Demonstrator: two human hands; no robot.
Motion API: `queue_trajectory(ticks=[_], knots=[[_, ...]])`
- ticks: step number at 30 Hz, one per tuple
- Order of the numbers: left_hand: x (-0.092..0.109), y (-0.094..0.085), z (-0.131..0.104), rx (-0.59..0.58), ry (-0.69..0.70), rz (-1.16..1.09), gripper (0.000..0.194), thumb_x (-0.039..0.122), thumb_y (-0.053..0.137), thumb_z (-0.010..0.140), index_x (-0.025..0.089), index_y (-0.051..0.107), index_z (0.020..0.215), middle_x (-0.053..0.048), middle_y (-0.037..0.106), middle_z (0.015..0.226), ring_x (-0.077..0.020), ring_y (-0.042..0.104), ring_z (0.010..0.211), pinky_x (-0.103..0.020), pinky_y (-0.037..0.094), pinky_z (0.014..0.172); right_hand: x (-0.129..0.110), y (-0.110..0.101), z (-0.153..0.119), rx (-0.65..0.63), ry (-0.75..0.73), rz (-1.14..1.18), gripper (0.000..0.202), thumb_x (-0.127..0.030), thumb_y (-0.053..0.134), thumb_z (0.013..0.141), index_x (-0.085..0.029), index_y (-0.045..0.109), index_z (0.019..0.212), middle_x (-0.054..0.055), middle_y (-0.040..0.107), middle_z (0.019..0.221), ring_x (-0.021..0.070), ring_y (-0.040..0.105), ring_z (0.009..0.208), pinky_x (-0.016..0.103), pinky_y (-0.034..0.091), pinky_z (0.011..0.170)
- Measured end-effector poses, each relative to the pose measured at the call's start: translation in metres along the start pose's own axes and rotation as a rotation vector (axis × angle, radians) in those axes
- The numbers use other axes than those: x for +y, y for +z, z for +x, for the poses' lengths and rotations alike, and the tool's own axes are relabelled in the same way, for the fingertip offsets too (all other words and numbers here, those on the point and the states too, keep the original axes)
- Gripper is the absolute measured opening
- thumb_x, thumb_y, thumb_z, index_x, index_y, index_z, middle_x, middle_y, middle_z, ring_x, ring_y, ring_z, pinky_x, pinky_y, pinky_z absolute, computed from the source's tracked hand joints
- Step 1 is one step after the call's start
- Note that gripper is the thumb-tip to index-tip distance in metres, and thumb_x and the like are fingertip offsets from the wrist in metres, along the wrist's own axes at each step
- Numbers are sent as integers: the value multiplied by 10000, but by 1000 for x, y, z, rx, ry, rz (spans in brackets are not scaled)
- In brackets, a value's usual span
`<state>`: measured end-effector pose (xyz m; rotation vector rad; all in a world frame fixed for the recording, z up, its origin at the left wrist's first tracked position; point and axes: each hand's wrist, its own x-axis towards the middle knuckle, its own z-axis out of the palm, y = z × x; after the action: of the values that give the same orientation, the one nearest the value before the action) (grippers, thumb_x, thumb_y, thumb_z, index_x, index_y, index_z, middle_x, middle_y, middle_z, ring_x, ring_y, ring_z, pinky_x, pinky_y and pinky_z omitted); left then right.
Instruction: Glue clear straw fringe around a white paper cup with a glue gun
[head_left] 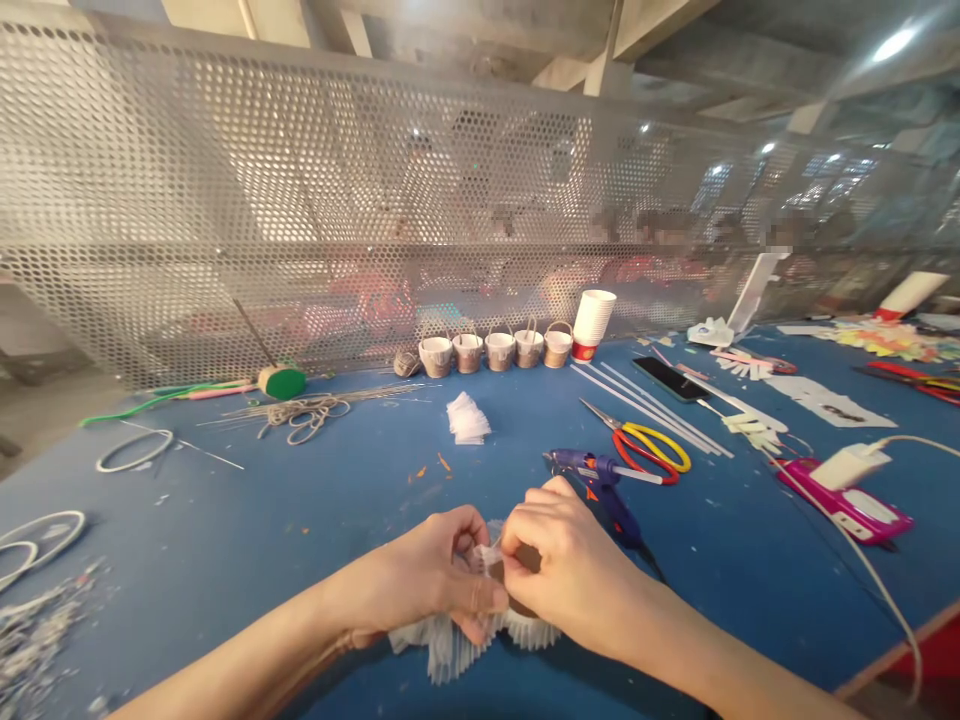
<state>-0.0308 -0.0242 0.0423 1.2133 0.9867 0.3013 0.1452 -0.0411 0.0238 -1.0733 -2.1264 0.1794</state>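
Pleated white fabric (448,645) hangs below my hands near the front of the table. My left hand (435,570) pinches a gathered part of it between thumb and fingers. Against the fabric's right side, my right hand (562,560) is closed with its fingertips on the upper edge, and a brown piece (525,560) shows partly between the two hands. Just behind my right hand lies a purple glue gun (600,480) with a clear stick in its back. A small folded stack of white fabric (468,418) rests farther back.
Small handled buckets (500,350) line the back beside stacked paper cups (594,325). Red and yellow scissors (645,445), a phone (670,379) and a pink power strip (847,500) with cables lie right. Twine (304,412), a green-faced roll (283,382) and scraps (45,640) lie left.
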Motion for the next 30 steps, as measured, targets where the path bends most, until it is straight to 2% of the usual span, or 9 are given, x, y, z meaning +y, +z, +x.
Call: queue_trajectory(ticks=[7,14,24,26,30], knots=[[0,0,0,-13,3,7,454,326,800,600,191,430,825,68,575,651,-132,626,572,-259,421,613,-4,-7,2,-121,78,94,234,51,549,544,-174,495,515,-79,459,494,88,388,535,244,311,661],[2,1,-1,-25,17,-8,453,316,810,583,189,441,813,77,557,643,-124,623,560,-241,417,585,-9,-16,5,-231,216,188,237,8,634,580,-176,497,519,-79,501,541,89,438,576,234,337,683],[8,1,-1,-28,-32,34,464,357,810,593,191,453,837,56,582,684,-146,637,644,-256,439,625,-9,-27,6,-373,193,236,212,-85,684,658,-191,520,577,-65,542,598,110,489,642,242,362,702],[8,1,-1,-25,-23,52,456,364,801,612,190,454,851,51,585,683,-150,638,658,-258,438,633,-9,-27,5,-367,198,209,207,-75,673,668,-190,523,585,-67,541,597,105,489,638,240,356,703],[6,1,-1,-53,5,49,440,365,796,620,181,467,848,46,579,682,-134,606,648,-277,470,658,-7,-24,3,-264,157,68,206,-13,599,712,-184,540,614,-64,556,604,100,470,614,260,329,714]])
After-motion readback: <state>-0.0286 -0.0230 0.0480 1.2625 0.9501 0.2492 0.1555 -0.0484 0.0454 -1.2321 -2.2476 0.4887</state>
